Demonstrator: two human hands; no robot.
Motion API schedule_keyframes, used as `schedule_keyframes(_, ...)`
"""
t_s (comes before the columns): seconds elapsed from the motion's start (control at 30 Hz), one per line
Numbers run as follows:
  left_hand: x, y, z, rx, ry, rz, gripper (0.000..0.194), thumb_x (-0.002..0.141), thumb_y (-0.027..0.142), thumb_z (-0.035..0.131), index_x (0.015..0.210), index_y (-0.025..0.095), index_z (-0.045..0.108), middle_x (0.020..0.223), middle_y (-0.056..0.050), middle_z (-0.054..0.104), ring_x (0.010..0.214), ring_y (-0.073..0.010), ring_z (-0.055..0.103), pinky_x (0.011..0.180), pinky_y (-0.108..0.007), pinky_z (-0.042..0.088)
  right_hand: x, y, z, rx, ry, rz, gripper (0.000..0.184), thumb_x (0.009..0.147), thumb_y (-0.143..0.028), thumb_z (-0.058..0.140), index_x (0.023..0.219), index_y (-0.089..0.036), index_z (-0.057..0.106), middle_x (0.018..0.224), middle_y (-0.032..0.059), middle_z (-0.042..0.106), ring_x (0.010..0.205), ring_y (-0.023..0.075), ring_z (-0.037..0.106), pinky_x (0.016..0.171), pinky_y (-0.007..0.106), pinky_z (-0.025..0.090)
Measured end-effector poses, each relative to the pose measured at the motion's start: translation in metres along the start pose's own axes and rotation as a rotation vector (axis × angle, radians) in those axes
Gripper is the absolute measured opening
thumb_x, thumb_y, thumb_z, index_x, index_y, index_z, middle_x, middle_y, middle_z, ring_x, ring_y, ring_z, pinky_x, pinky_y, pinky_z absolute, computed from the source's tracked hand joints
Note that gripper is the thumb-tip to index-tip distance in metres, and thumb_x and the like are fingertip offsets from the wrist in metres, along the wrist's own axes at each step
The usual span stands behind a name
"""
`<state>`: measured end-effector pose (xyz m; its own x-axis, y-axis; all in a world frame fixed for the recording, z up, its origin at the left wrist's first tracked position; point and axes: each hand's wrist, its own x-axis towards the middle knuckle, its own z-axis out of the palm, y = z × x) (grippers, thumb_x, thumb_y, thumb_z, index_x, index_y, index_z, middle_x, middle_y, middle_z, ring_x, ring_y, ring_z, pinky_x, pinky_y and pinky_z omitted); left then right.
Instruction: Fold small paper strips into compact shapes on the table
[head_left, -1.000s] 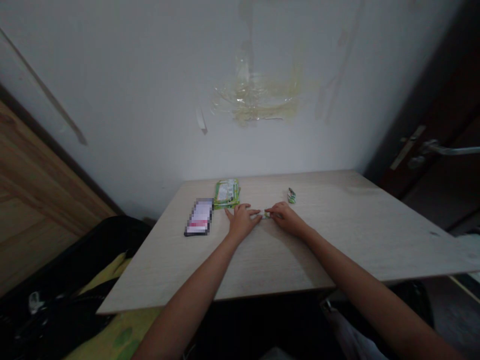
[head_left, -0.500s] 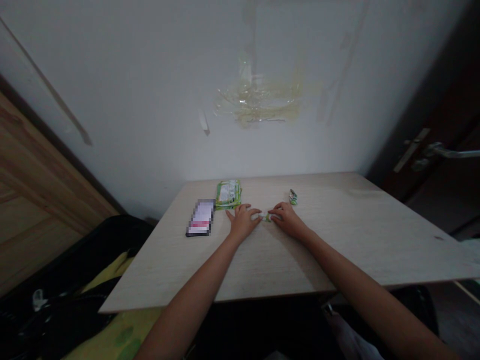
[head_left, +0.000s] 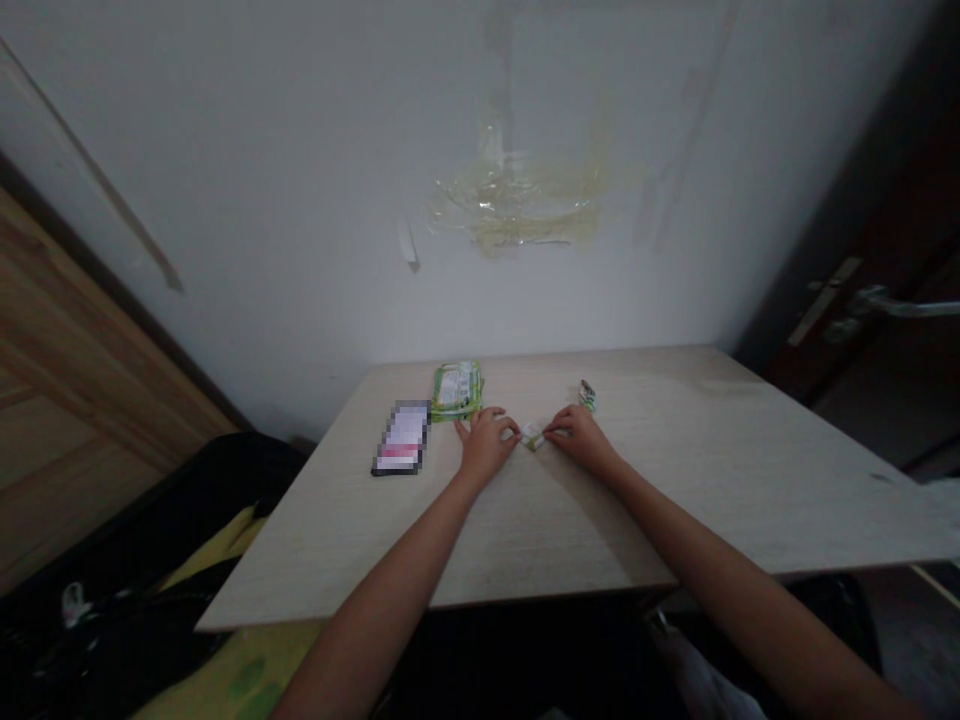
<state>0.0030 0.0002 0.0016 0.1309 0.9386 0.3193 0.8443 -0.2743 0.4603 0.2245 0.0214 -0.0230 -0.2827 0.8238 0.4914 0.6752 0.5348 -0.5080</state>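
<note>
Between my hands, low over the table or lying on it, is a small white-and-green folded wrapper (head_left: 532, 437). My left hand (head_left: 487, 440) pinches its left corner with thumb and forefinger, the other fingers spread behind. The opposite corner sits between the thumb and fingertips of my right hand (head_left: 579, 436). A stack of flat green-and-white packets (head_left: 457, 388) lies just beyond my left hand. Behind my right hand rests a small crumpled or folded green-and-dark piece (head_left: 586, 395), apparently of similar printed material.
A phone (head_left: 403, 437) with its screen blurred lies left of my left hand. The pale wooden table (head_left: 712, 480) meets a wall (head_left: 300, 200) with peeling tape (head_left: 517, 205) at the back. To the right is a dark door with a metal handle (head_left: 900, 303).
The wrapper shows more of its surface between my hands, appearing flatter and wider. My right hand has shifted very slightly right, and its fingers have drawn closer together.
</note>
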Motion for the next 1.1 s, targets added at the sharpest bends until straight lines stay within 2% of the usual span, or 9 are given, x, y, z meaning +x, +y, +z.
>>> schedule_keyframes(0.2,0.001,0.0,-0.002,0.003,-0.005,0.009,0.009,0.084,0.038,0.07,0.086,0.034,0.078,0.136,-0.001,0.06,0.13,-0.0303,0.045,0.114,-0.066,0.011,0.002,0.0,-0.002,-0.084,-0.004,0.019,0.013,0.081,-0.032,0.073,0.086,-0.022,0.081,0.088,0.0092,0.067,0.09,0.0247,0.06,0.087,0.039,0.047)
schedule_keyframes(0.47,0.002,-0.001,-0.005,0.065,-0.048,0.047,0.013,0.086,0.041,0.068,0.091,0.037,0.078,0.151,0.003,0.048,0.138,-0.0333,0.037,0.113,-0.071,0.01,0.001,0.001,-0.002,-0.198,-0.045,-0.025,0.017,0.085,-0.035,0.071,0.098,-0.028,0.081,0.098,0.0099,0.064,0.094,0.0243,0.058,0.089,0.039,0.045)
schedule_keyframes(0.63,0.002,-0.005,-0.003,0.114,-0.076,0.048,0.02,0.088,0.045,0.063,0.104,0.044,0.076,0.155,0.003,0.043,0.14,-0.0355,0.034,0.112,-0.073,0.01,0.0,-0.007,0.0,-0.23,-0.078,0.033,0.025,0.088,-0.029,0.066,0.111,-0.035,0.076,0.111,0.0098,0.061,0.103,0.0251,0.055,0.096,0.04,0.042)
schedule_keyframes(0.87,0.004,-0.009,-0.001,0.186,-0.189,0.058,0.034,0.092,0.051,0.054,0.125,0.058,0.06,0.163,0.006,0.028,0.147,-0.0384,0.024,0.108,-0.08,0.009,0.0,-0.023,0.001,-0.321,-0.158,0.099,0.039,0.092,-0.024,0.058,0.128,-0.039,0.066,0.126,0.0097,0.055,0.117,0.0269,0.049,0.102,0.042,0.038)
schedule_keyframes(0.97,0.003,-0.007,-0.002,0.197,-0.173,0.073,0.035,0.094,0.052,0.051,0.127,0.056,0.058,0.162,0.004,0.029,0.147,-0.0377,0.023,0.108,-0.08,0.006,-0.001,-0.022,0.0,-0.317,-0.151,0.088,0.038,0.093,-0.025,0.056,0.128,-0.037,0.066,0.125,0.0095,0.055,0.118,0.0259,0.049,0.103,0.041,0.037)
schedule_keyframes(1.1,0.001,-0.003,-0.003,0.178,-0.09,0.1,0.028,0.092,0.047,0.057,0.116,0.046,0.07,0.158,0.001,0.038,0.144,-0.0338,0.029,0.112,-0.075,0.007,-0.001,-0.012,0.002,-0.208,-0.061,0.039,0.028,0.088,-0.027,0.064,0.114,-0.024,0.074,0.115,0.0119,0.059,0.11,0.0242,0.053,0.101,0.039,0.041)
